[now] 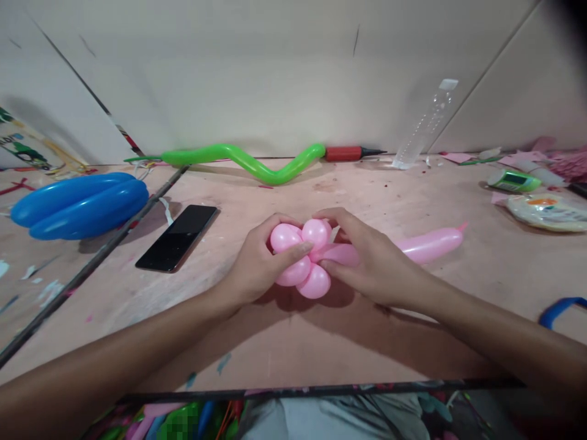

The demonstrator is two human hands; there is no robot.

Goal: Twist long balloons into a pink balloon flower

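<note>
A pink modelling balloon (316, 282) is twisted into a cluster of several round bubbles, with a long straight tail running right to a small uninflated tip. My left hand (262, 260) is closed round the left side of the cluster, its thumb pressed across the middle. My right hand (367, 256) grips the balloon where the tail leaves the bubbles, thumb below and fingers above. Part of the tail passes behind the right hand and is hidden there. Both hands hold the balloon just above the table.
A black phone (178, 238) and blue looped balloons (82, 206) lie left. Against the wall are a bent green balloon (270, 174), a red pump (343, 153) and a clear plastic bottle (424, 127). Right are a tape roll in wrapping (548, 211), a green-white tube (513, 180) and a blue strip (557, 310).
</note>
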